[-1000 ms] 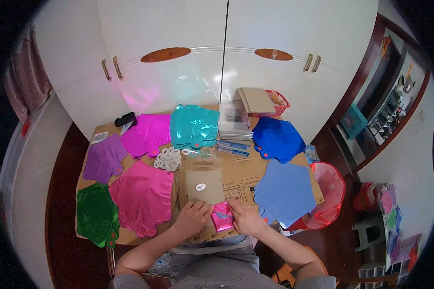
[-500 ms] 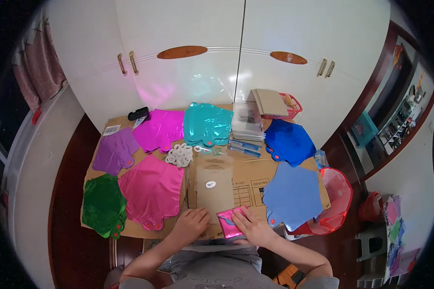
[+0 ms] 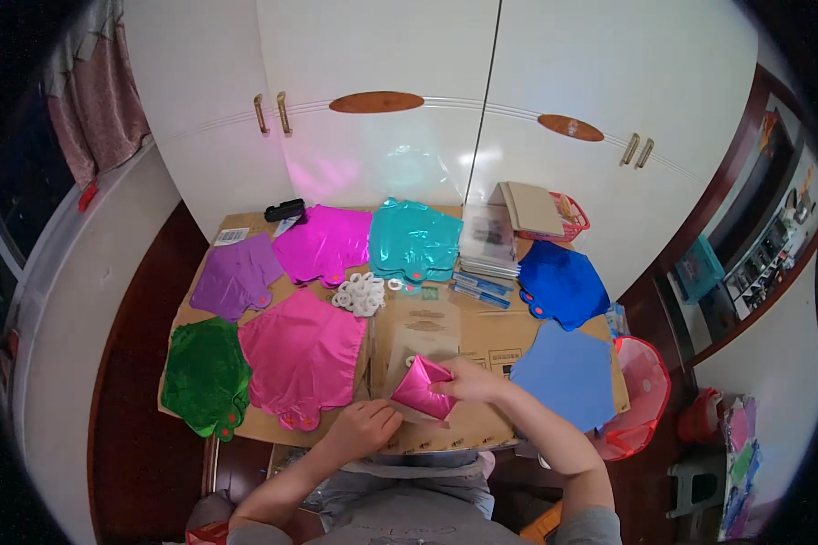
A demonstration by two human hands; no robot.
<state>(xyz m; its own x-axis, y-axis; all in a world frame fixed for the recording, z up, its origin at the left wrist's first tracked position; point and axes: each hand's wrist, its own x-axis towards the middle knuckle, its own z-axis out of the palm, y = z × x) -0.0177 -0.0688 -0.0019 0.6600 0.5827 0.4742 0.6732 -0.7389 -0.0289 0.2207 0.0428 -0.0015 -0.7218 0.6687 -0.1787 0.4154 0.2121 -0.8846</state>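
Observation:
My right hand [image 3: 468, 380] grips a folded packet of shiny pink foil [image 3: 421, 392], tilted up above the cardboard. My left hand [image 3: 370, 427] is closed, its fingertips pinching the near edge of a clear plastic bag [image 3: 427, 318] that lies flat on the cardboard. The packet is over the bag's near end; whether any of it is inside I cannot tell. Part of a white oval piece shows behind the packet. To the left of my left hand lies a large pink foil stack [image 3: 304, 359], looking like flat foil balloons with red spots.
More flat foil stacks ring the cardboard [image 3: 482, 431]: green [image 3: 206, 377], purple [image 3: 236, 277], magenta [image 3: 323, 243], teal [image 3: 415, 241], dark blue [image 3: 565, 283] and light blue [image 3: 565, 377]. White rings [image 3: 359, 295] sit mid-table. Blue packets [image 3: 482, 289] and a red basket [image 3: 573, 218] stand at the back right.
My right hand has lifted the pink packet off the cardboard and tilted it. My left hand has closed on the bag's near edge. The whole view has shifted slightly.

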